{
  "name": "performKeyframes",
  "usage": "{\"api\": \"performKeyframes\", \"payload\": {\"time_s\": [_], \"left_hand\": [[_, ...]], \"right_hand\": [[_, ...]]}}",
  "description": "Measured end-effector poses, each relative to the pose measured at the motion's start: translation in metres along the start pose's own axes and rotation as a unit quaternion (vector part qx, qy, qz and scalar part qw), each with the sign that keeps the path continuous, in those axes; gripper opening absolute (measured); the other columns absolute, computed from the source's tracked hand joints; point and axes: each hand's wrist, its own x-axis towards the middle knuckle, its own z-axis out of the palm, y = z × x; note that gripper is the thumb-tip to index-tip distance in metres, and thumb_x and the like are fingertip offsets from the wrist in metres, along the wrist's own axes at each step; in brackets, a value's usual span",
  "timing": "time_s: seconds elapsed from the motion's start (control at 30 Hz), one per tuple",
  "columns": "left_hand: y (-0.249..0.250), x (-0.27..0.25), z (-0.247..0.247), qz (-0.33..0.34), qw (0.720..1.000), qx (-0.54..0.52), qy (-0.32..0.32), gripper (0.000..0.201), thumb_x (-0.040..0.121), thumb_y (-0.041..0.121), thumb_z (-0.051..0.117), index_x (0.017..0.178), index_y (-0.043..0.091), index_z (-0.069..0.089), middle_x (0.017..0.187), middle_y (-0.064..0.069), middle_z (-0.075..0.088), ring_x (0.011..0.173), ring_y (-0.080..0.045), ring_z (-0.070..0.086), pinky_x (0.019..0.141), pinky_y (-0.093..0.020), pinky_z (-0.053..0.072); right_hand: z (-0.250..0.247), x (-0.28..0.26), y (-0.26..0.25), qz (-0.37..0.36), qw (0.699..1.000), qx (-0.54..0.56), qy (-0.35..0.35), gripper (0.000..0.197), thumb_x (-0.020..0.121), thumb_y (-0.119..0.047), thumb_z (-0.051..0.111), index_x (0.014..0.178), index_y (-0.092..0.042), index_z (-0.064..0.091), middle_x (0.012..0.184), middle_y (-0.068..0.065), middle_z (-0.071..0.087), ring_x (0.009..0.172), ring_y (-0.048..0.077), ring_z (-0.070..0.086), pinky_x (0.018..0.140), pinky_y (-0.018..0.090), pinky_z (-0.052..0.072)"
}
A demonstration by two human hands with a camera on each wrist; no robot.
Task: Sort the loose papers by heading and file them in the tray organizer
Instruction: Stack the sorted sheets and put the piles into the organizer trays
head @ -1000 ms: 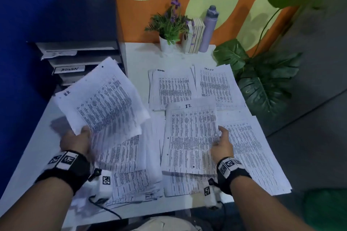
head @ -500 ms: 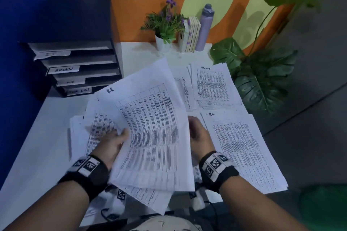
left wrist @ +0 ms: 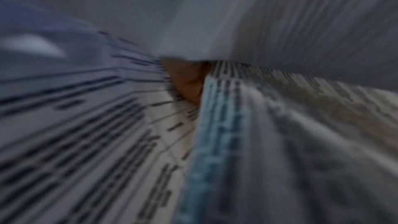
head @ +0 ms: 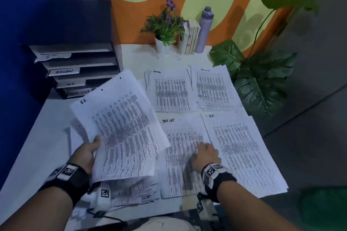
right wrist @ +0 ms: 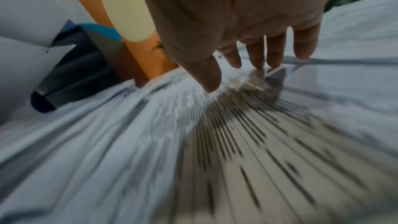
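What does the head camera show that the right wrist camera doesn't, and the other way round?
Only the head view shows the left hand gripping a lifted sheaf of papers, the four headed piles, the potted flowers, books and bottle. Only the right wrist view shows the right hand from beneath, fingers spread with tips on the print. Both show that hand on the Task List sheet and the dark tray organizer.
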Motion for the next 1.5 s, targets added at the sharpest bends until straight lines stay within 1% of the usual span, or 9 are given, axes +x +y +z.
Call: {"api": "performKeyframes", "payload": {"time_s": [0.17, 0.3, 0.63, 0.83, 1.0, 1.13, 1.3, 1.37, 1.5], "left_hand": [[-0.005, -0.012, -0.009, -0.043, 0.998, -0.046, 0.020, 0.040, 0.105, 0.022, 0.040, 0.143, 0.010, 0.044, 0.132, -0.003, 0.051, 0.102, -0.020, 0.054, 0.094, -0.028, 0.033], [0.000, -0.011, -0.014, -0.022, 0.999, -0.030, 0.039, 0.040, 0.103, 0.022, 0.047, 0.142, 0.011, 0.046, 0.137, 0.001, 0.049, 0.124, -0.013, 0.043, 0.102, -0.028, 0.028], [-0.006, -0.009, -0.022, -0.037, 0.999, -0.004, 0.038, 0.044, 0.099, 0.025, 0.054, 0.140, 0.008, 0.050, 0.133, -0.015, 0.058, 0.121, -0.035, 0.055, 0.101, -0.050, 0.042], [-0.005, -0.005, -0.021, -0.021, 0.997, 0.020, 0.067, 0.039, 0.100, 0.018, 0.053, 0.135, 0.002, 0.053, 0.129, -0.020, 0.060, 0.110, -0.034, 0.059, 0.099, -0.048, 0.044], [0.011, -0.004, -0.005, 0.024, 0.998, 0.011, 0.058, 0.029, 0.101, 0.015, 0.050, 0.126, 0.002, 0.057, 0.122, -0.017, 0.061, 0.088, -0.025, 0.062, 0.092, -0.042, 0.044], [0.034, -0.013, 0.022, 0.046, 0.998, -0.010, 0.031, 0.034, 0.101, 0.016, 0.050, 0.132, 0.003, 0.055, 0.128, -0.015, 0.062, 0.098, -0.025, 0.064, 0.087, -0.040, 0.049], [0.046, -0.027, 0.063, 0.060, 0.998, -0.015, -0.009, 0.015, 0.103, 0.013, 0.045, 0.103, 0.015, 0.059, 0.099, 0.004, 0.064, 0.064, 0.004, 0.067, 0.063, -0.018, 0.051], [0.045, -0.026, 0.070, 0.063, 0.998, -0.020, -0.012, 0.015, 0.104, 0.014, 0.044, 0.113, 0.017, 0.056, 0.101, 0.007, 0.063, 0.071, 0.004, 0.067, 0.076, -0.021, 0.046], [0.036, -0.019, 0.080, 0.070, 0.997, -0.021, -0.004, 0.026, 0.104, 0.014, 0.044, 0.127, 0.020, 0.053, 0.099, 0.014, 0.071, 0.078, 0.005, 0.068, 0.073, -0.018, 0.046]], "right_hand": [[0.016, 0.000, -0.005, -0.101, 0.995, -0.004, -0.001, 0.074, 0.087, -0.026, 0.058, 0.150, -0.021, 0.018, 0.161, 0.003, 0.003, 0.143, 0.028, 0.013, 0.114, 0.042, 0.027], [0.006, 0.004, -0.005, 0.025, 0.999, 0.009, 0.047, 0.080, 0.080, -0.019, 0.060, 0.149, -0.020, 0.019, 0.155, 0.010, 0.016, 0.139, 0.030, 0.023, 0.112, 0.047, 0.029], [0.003, 0.014, 0.005, 0.095, 0.995, 0.000, -0.018, 0.091, 0.084, -0.032, 0.064, 0.150, -0.015, 0.003, 0.143, 0.019, 0.032, 0.130, 0.034, 0.037, 0.106, 0.046, 0.040], [-0.017, 0.020, -0.006, 0.001, 0.993, 0.118, -0.028, 0.057, 0.091, -0.005, 0.047, 0.144, -0.008, 0.026, 0.108, 0.012, 0.058, 0.090, 0.026, 0.060, 0.068, 0.030, 0.050], [-0.092, 0.028, -0.009, -0.073, 0.953, 0.262, 0.136, 0.061, 0.091, 0.004, 0.048, 0.140, -0.023, 0.024, 0.103, 0.010, 0.060, 0.069, 0.021, 0.060, 0.052, 0.027, 0.047], [-0.155, 0.060, 0.005, -0.087, 0.919, 0.331, 0.196, 0.076, 0.082, 0.015, 0.042, 0.139, -0.032, 0.025, 0.114, 0.004, 0.049, 0.088, 0.027, 0.058, 0.072, 0.037, 0.052], [-0.211, 0.100, 0.040, -0.068, 0.958, 0.169, 0.221, 0.038, 0.082, 0.011, 0.045, 0.078, -0.018, 0.068, 0.099, 0.009, 0.062, 0.096, 0.031, 0.060, 0.078, 0.031, 0.049], [-0.228, 0.114, 0.054, -0.062, 0.957, 0.164, 0.231, 0.039, 0.084, 0.009, 0.045, 0.079, -0.016, 0.075, 0.097, 0.009, 0.064, 0.092, 0.028, 0.059, 0.084, 0.032, 0.050], [-0.242, 0.151, 0.074, -0.030, 0.922, 0.252, 0.292, 0.053, 0.081, 0.013, 0.037, 0.092, -0.021, 0.076, 0.115, 0.018, 0.067, 0.090, 0.033, 0.062, 0.080, 0.036, 0.054]]}}
